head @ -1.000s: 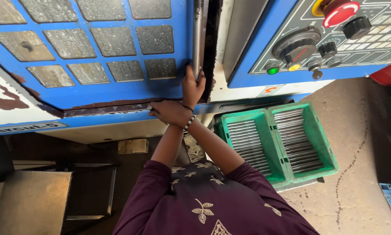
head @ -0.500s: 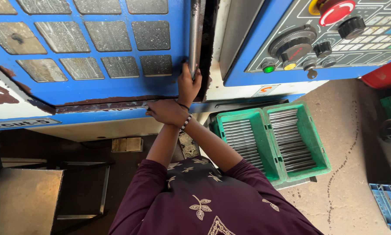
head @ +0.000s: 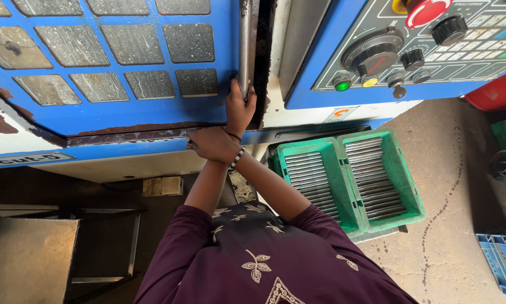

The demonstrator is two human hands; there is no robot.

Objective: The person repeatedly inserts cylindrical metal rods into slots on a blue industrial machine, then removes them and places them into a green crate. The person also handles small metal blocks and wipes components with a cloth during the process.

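Little has shifted since the earlier frames: both hands keep their places at the blue sliding door. Head view: the right hand wraps its fingers around the steel door handle; the left hand presses the door's lower edge, fingers probably curled. A dark gap beside the handle suggests the door is nearly, not fully, closed. Green trays of metal rods sit below.

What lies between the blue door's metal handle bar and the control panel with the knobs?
In the head view, a dark open gap, then a grey-white machine column, lie between the handle bar and the control panel. The right hand grips the bar's lower end.
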